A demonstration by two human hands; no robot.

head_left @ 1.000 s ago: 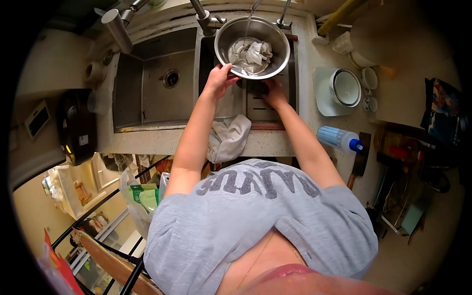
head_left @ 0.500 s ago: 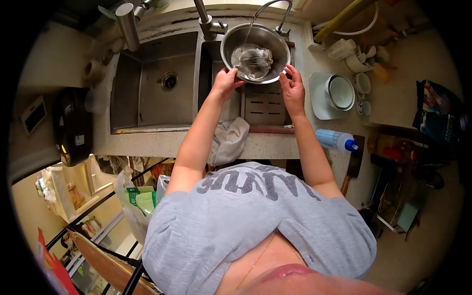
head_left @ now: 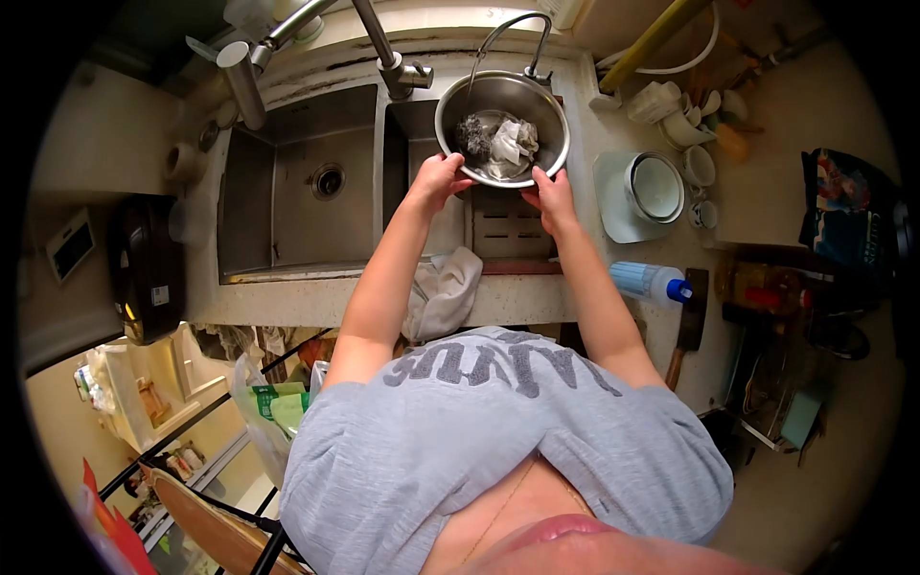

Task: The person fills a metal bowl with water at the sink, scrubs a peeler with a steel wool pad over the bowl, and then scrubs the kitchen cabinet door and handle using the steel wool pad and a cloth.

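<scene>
A round stainless steel bowl is held over the right part of the sink, beneath a thin curved tap. My left hand grips the near left of its rim, fingers closed. On the near right of the rim, my right hand is closed too, thumb over the edge. Inside the bowl lie a crumpled whitish piece, its kind unclear, and a dark, scrubber-like tangle. A thin stream seems to run from the tap into the bowl.
The large sink basin lies left, with a main faucet behind. Right are stacked bowls, a blue-capped bottle and a cleaver. A cloth hangs over the counter's front edge.
The bowl has come slightly nearer to me. My right hand has closed onto the rim from looser, raised fingers. The contents have shifted, with the whitish piece now on the right.
</scene>
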